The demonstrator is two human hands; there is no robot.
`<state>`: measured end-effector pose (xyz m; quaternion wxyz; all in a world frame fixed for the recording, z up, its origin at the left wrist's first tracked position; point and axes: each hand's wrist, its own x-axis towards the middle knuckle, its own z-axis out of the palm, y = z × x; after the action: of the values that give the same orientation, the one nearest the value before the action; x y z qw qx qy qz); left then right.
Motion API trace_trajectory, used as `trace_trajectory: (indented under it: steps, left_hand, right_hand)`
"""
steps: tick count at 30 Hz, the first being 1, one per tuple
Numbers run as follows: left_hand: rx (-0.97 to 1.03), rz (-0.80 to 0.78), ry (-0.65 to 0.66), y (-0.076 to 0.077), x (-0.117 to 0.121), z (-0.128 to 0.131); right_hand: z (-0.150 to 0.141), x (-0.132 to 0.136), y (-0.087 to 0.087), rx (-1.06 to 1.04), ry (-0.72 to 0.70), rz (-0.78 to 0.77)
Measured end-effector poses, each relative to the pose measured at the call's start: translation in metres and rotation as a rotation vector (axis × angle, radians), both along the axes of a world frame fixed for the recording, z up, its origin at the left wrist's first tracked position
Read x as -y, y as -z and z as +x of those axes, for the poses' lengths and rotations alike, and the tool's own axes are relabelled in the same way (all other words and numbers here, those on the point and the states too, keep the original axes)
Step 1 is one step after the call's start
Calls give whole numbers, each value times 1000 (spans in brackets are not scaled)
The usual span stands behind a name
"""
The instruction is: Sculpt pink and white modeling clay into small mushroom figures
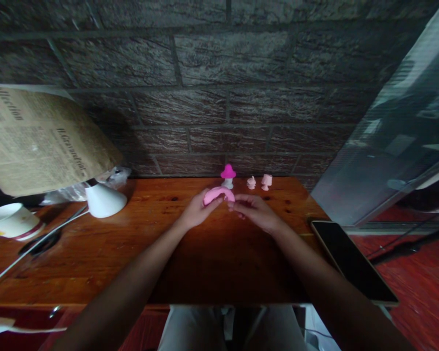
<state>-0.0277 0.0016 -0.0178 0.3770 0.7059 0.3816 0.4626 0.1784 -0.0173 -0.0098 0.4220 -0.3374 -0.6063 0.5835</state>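
Observation:
A smooth pink arched piece (219, 193) is held up over the wooden table. Its left end sits in my left hand (198, 209), closed around it with the thumb along the lower side. At the other end, the closed fingers of my right hand (254, 209) pinch close to the tip; whether a small bit is between them I cannot make out. Just behind the arch stands a small mushroom-shaped figure (228, 175) with a bright pink cap and a pale stem. To its right are a tiny pale pink figure (251, 183) and a tiny pale pink lamp-shaped figure (267, 182).
A lamp with a newspaper-print shade (40, 141) and white base (105, 200) stands left. Near it are a paper cup (12, 221), clear plastic (119, 176) and a white cable (40, 241). A dark tablet (351, 258) lies at the table's right edge. Behind rises a brick wall (205, 107).

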Motion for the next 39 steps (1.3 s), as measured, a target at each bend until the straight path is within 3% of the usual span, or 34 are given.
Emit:
trace_trajectory:
  steps: [3, 5, 13, 21, 32, 39]
  left_hand:
    - [-29, 143, -181, -2, 3, 2]
    - [-37, 184, -222, -4, 6, 2]
    - [-210, 277, -111, 0, 7, 6]
    - [-398, 272, -307, -1, 10, 6]
    - [-534, 344, -376, -2, 11, 2]
    - [-657, 394, -345, 1, 10, 0]
  right_hand:
    - [0, 2, -2, 2, -27, 22]
    - [-1, 3, -4, 16, -44, 38]
    - [-5, 7, -6, 81, -63, 54]
    - [-5, 8, -5, 187, -143, 87]
    - [-9, 12, -7, 186, -208, 66]
    - [-11, 15, -10, 216, -128, 48]
